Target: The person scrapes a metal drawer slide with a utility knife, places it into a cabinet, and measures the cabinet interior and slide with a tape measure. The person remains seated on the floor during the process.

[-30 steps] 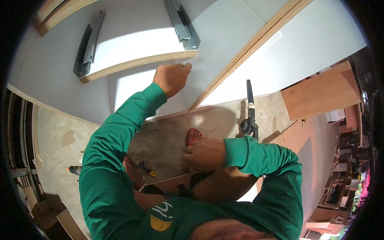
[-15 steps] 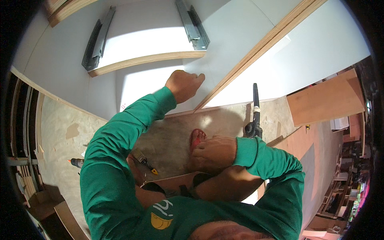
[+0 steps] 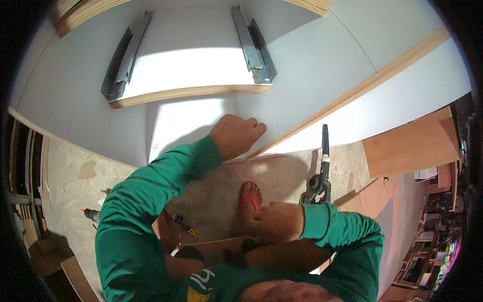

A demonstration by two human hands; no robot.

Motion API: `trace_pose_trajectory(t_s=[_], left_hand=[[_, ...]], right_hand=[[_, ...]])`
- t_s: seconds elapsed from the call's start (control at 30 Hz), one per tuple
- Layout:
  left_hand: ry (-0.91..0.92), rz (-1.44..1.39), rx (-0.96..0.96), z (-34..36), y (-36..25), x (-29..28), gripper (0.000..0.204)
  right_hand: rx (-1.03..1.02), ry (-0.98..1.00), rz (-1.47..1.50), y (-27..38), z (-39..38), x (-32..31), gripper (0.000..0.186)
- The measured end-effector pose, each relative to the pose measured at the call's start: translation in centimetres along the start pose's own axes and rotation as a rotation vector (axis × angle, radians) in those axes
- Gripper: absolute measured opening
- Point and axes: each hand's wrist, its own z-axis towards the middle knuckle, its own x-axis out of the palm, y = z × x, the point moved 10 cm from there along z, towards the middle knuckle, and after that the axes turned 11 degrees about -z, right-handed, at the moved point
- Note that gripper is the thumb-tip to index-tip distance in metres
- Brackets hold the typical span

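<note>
Two hands: left hand (image 3: 235, 135) on white panel (image 3: 201, 121), right hand (image 3: 279, 221) seemingly resting.

My left hand (image 3: 235, 135) slid down the white cabinet panel (image 3: 186, 126) over the last second, from just under the plywood edge of the shelf (image 3: 191, 92) to a spot near the panel's bottom corner, beside the floor. Its fingers, spread flat at first, curled into a loose fist against the panel. My right hand (image 3: 278, 220) drew slightly back toward my knee, away from the tool (image 3: 321, 176) standing beside it.
</note>
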Motion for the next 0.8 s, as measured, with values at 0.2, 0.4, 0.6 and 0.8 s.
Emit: trace_pose_trajectory(t_s=[0.2,0.4,0.6,0.8], left_hand=[[-0.239,-0.007,-0.041,-1.6,2.9,-5.1,0.022],[-0.108,-0.043,-0.001,-2.4,4.0,-2.5,0.015],[0.236,0.04,-0.11,-6.3,4.9,1.6,0.041],[0.258,0.09,-0.212,-16.8,5.5,-0.7,0.021]], right_hand=[[-0.054,0.008,0.062,-0.2,-0.6,1.1,0.047],[-0.076,-0.23,0.212,-0.9,-1.2,0.3,0.054],[-0.097,-0.212,0.222,-0.5,-2.3,-0.5,0.053],[0.047,-0.083,0.419,-3.3,-2.9,2.4,0.05]])
